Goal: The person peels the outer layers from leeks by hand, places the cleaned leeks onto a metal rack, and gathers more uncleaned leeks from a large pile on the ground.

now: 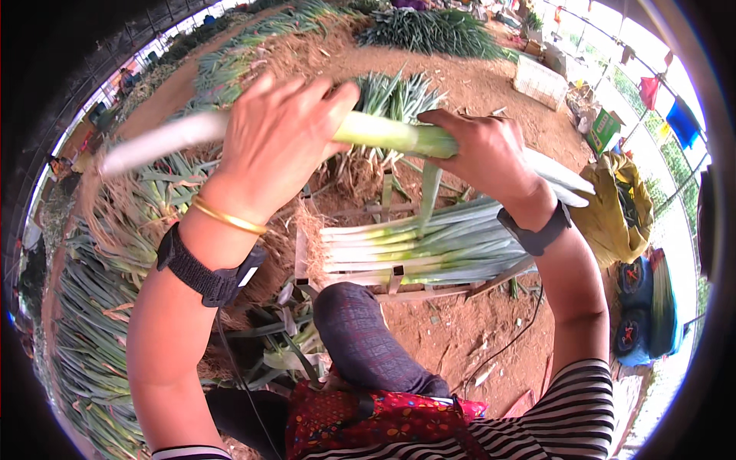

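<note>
I hold one long leek (387, 133) crosswise in front of me, its white stalk pointing left and its green leaves running right. My left hand (280, 138) grips the pale middle of the stalk. My right hand (479, 149) is closed on the green part. Below the hands, several trimmed leeks (418, 245) lie side by side in a low wooden frame (395, 290) on the red dirt, roots to the left. My knee sits just in front of that frame.
Heaps of untrimmed leeks (115, 253) lie along the left and far back (429, 31). A yellow sack (617, 207) and blue wheeled gear (640, 307) sit at the right. A white crate (540, 80) stands far right. Leaf scraps (287, 341) litter the ground near my knee.
</note>
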Tool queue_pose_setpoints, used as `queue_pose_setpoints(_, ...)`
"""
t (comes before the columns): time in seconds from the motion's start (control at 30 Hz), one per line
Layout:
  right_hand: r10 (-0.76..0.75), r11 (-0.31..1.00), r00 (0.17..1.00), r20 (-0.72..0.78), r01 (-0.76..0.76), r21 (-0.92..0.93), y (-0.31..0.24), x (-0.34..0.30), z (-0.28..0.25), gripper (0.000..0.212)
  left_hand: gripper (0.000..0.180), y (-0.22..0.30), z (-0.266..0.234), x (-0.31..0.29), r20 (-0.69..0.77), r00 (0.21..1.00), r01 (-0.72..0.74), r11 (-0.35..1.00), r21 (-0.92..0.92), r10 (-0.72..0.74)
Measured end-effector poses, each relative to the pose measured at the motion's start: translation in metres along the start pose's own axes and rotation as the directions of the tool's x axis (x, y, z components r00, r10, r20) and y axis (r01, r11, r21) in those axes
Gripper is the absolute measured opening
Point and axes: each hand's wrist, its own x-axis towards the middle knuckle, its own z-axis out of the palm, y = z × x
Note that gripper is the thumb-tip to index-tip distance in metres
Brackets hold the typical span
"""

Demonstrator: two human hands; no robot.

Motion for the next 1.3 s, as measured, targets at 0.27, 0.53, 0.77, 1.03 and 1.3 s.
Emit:
queue_pose_setpoints(0.27, 0.240, 0.838, 0.937, -0.254, -0.332, -0.433, 0.151, -0.030, -0.016, 0.032, 0.044, 0.025, 0.070, -0.010, -0.174, 0.974, -0.177, 0.969, -0.171, 0.148)
queue_pose_setpoints(0.53, -0.060, 0.937, 0.936, -0.346, -0.066, -0.343, 0.234, -0.057, -0.059, 0.025, 0.035, 0.066, 0.272, -0.116, 0.476, 0.878, 0.254, 0.887, -0.387, -0.044)
queue_pose_setpoints(0.77, -0.060, 0.899, 0.988, 0.144, 0.116, -0.422, 0.165, -0.076, 0.146, 0.016, 0.055, 0.112, 0.345, -0.200, 0.880, 0.471, 0.546, 0.765, -0.342, 0.057)
queue_pose_setpoints(1.03, 0.023, 0.981, 0.974, 0.225, 0.021, -0.193, 0.107, -0.115, 0.357, 0.024, 0.067, 0.130, 0.390, -0.219, 0.908, 0.404, 0.635, 0.680, -0.366, 0.112)
queue_pose_setpoints(1.3, 0.027, 0.997, 0.913, 0.408, -0.056, 0.060, 0.069, -0.113, 0.410, 0.049, 0.063, 0.145, 0.441, -0.229, 0.830, 0.550, 0.670, 0.642, -0.372, -0.093)
